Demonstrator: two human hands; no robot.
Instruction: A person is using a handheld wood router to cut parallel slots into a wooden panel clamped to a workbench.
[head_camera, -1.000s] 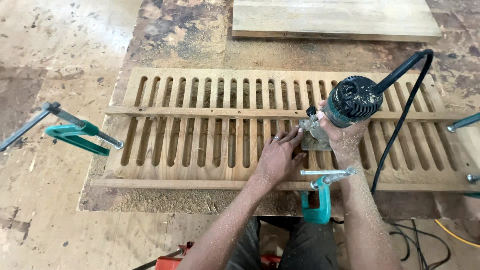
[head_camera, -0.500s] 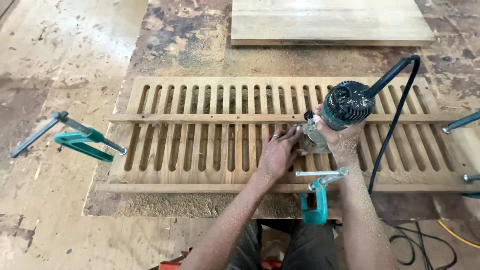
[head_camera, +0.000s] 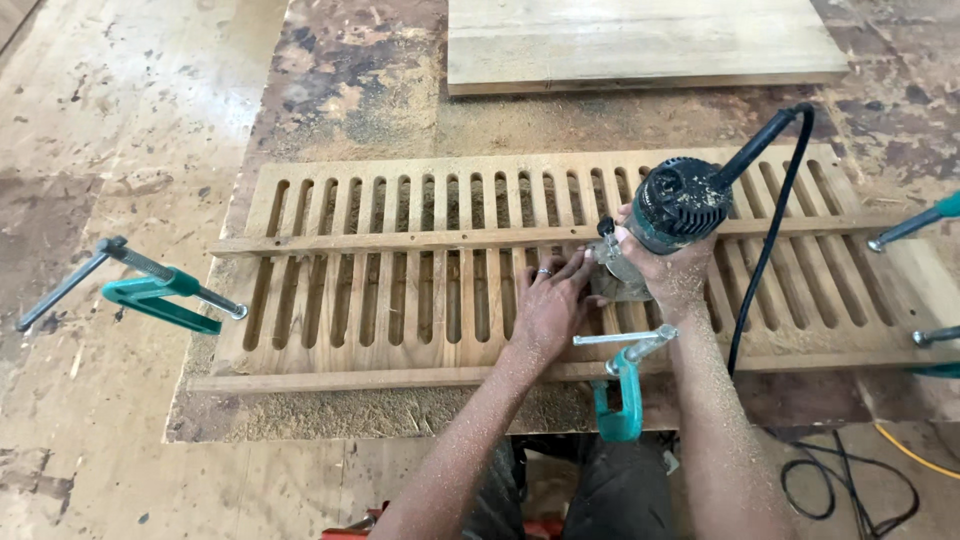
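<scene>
so the trim router (head_camera: 668, 215) is sitting upright on the slatted wood panel (head_camera: 400, 270), right side of the middle, base down on the slats just below the thin guide strip (head_camera: 380, 241) that runs across the panel. right hand (head_camera: 662, 272) is wrapped tight around the router body just under the dark motor cap, thumb side toward the base. left hand (head_camera: 547, 305) lies mostly flat on the slats with the fingertips pushed up against the router base, not closed around anything.

handling-wise i'd guess this thing is compact but top heavy, hard shell, dusty so probably a bit slick. gripping low on the body like that looks like the sane spot, keeps it from tipping. the black cord (head_camera: 770, 230) comes out the top and loops down off the near edge, so it could drag.

panel looks stiff and solid, though the thin slats probably chip easily. it's pinned by 1 teal clamp (head_camera: 622, 385) at the near edge and another teal clamp (head_camera: 150, 292) lies out on the left. sawdust all over the bench (head_camera: 330, 90), plus a plain board (head_camera: 640, 40) at the back.
</scene>
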